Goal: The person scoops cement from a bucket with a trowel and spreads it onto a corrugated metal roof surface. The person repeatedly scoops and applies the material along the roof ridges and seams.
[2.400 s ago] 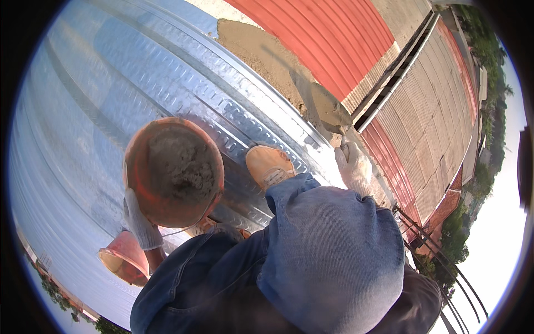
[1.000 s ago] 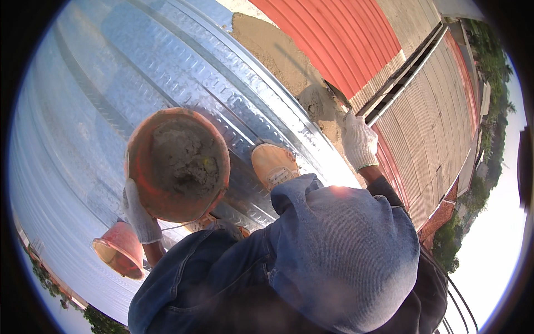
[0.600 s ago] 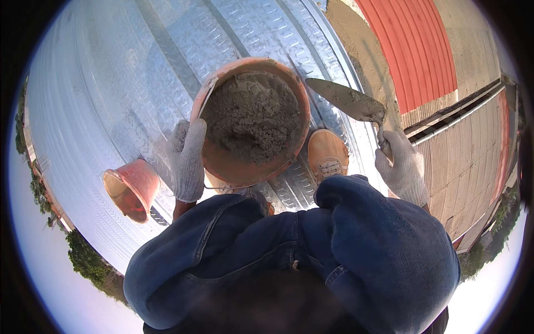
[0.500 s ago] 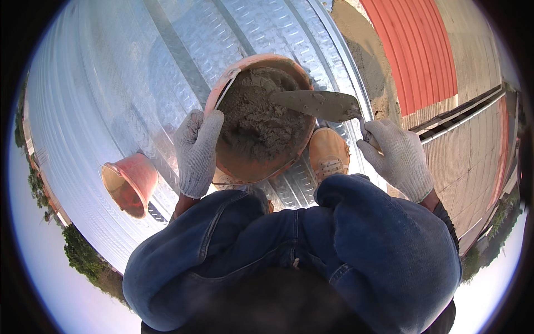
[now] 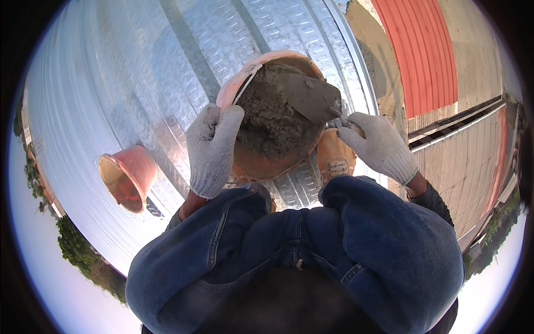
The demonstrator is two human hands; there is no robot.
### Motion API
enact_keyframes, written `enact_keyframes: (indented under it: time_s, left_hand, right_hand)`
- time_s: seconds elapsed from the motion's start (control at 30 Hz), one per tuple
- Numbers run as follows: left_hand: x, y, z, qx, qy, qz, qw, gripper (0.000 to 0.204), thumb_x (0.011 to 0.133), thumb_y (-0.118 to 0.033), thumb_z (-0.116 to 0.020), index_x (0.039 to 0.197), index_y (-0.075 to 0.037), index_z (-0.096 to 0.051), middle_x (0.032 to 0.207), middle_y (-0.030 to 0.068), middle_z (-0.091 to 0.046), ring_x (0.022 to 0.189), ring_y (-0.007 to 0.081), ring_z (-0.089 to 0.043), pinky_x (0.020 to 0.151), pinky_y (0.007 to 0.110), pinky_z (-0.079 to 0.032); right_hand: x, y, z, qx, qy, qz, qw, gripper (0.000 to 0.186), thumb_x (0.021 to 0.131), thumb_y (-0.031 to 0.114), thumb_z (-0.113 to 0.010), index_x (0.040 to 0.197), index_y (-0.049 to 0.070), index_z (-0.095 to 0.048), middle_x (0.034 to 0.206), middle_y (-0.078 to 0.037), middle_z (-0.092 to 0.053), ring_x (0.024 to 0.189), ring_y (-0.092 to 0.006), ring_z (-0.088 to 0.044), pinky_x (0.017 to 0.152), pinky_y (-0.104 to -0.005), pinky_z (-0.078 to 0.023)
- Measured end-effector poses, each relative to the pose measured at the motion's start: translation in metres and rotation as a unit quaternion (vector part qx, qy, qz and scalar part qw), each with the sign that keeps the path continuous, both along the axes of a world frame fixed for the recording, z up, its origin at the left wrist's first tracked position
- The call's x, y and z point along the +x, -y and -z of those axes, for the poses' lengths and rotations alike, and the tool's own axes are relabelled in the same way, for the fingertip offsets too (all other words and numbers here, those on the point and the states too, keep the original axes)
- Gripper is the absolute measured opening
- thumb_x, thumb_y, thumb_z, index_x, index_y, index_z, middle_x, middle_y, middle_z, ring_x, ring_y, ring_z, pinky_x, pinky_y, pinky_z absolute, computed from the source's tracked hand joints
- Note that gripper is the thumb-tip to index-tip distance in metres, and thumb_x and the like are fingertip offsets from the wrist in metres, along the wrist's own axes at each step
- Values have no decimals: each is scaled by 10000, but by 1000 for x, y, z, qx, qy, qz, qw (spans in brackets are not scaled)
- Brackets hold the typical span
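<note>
An orange bucket (image 5: 281,170) of wet grey mortar (image 5: 266,114) is between my knees and the roof ridges. My left hand (image 5: 214,150) in a knitted white glove grips the left rim of the bucket, beside its pale handle. My right hand (image 5: 375,145), gloved the same, is closed on the handle of a trowel, whose mortar-smeared blade (image 5: 311,97) lies over the mortar at the bucket's right side. My tan shoe (image 5: 334,156) is just below the trowel handle.
I crouch on ribbed silver metal roofing (image 5: 111,78). An empty-looking red bucket (image 5: 136,172) lies tipped at left. Along the roof's right edge run a band of mortar (image 5: 378,67), red corrugated sheets (image 5: 423,61), weathered sheets (image 5: 450,178) and a dark gap. Trees and sky are beyond.
My view has turned from the roof edge to the bucket. My right hand has brought the trowel from the mortar band into the bucket, and my left hand has shifted slightly up and right with it.
</note>
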State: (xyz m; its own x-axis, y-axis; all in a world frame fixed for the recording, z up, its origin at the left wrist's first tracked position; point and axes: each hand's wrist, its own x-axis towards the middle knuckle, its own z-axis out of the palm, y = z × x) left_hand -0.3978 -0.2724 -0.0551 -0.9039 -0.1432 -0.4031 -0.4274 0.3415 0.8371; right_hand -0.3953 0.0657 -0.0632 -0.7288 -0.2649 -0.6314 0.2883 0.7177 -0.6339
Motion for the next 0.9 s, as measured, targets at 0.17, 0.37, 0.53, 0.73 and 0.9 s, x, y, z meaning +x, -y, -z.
enact_keyframes:
  time_s: [0.17, 0.37, 0.53, 0.73, 0.9]
  left_hand:
    - [-2, 0, -3, -5, 23, -19, 1000, 355, 1079, -242, -792, 831, -82, -594, 800, -81, -474, 771, 46, -418, 669, 261, -344]
    - [-9, 1, -3, -22, -4, -25, 999, 377, 1114, -322, -749, 865, -84, -595, 839, -68, -468, 813, 54, -408, 709, 271, -357]
    - [-9, 31, 21, 0, -32, -15, 999, 371, 1140, -378, -692, 977, -45, -675, 915, -16, -560, 887, 88, -481, 799, 303, -438]
    - [-12, 29, 19, 31, -9, -39, 999, 361, 1157, -371, -663, 1086, -21, -721, 997, 6, -647, 936, 117, -560, 857, 309, -482]
    - [-20, 18, 16, 57, -6, -26, 998, 371, 1155, -383, -667, 1128, -18, -731, 1036, 15, -679, 952, 115, -589, 871, 314, -498]
  right_hand:
    - [18, -7, 6, -5, 40, 28, 999, 437, 1067, 362, -693, 1189, -49, -781, 819, -142, -727, 759, -197, -718, 726, -396, -570]
    - [57, -29, -6, -55, 112, 167, 978, 345, 1024, 296, -751, 1146, -25, -786, 798, -89, -669, 753, -156, -646, 718, -365, -538]
    - [121, -60, -15, -4, 32, 310, 950, 325, 1000, 282, -782, 1080, -33, -772, 827, -101, -686, 777, -173, -676, 741, -382, -554]
    - [180, -80, 1, 247, -107, 359, 894, 339, 1008, 264, -742, 1205, -12, -727, 1036, -212, -746, 974, -366, -750, 895, -487, -580]
    - [183, -95, 27, 313, -92, 400, 857, 358, 1024, 279, -715, 1229, -15, -716, 1038, -231, -745, 994, -400, -753, 908, -496, -579]
